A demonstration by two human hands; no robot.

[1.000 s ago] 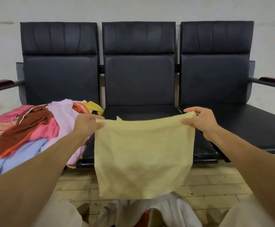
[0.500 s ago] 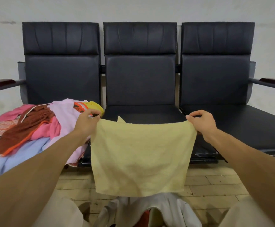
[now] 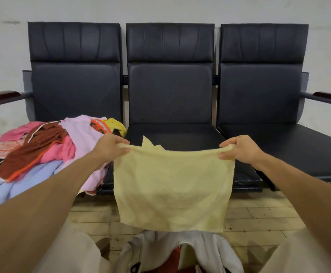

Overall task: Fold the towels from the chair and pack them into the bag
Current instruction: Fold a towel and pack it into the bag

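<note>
A: Hands first. What are they holding?

B: Your left hand (image 3: 109, 148) is pinching the top left corner of the yellow towel (image 3: 172, 186). Your right hand (image 3: 239, 149) is pinching the top right corner, fingers curled over the hem. The towel is hanging flat between them, in front of the middle chair (image 3: 172, 134) and above the white bag (image 3: 196, 247) on the floor.

A: How am I getting this fold clean?

B: My judgement: be holding the hem taut and level while you're bringing corner to corner. A bit of cloth is poking up behind the hem, so smooth it first. The unfolded pile (image 3: 42, 152) is lying on the left chair (image 3: 76, 85).
</note>
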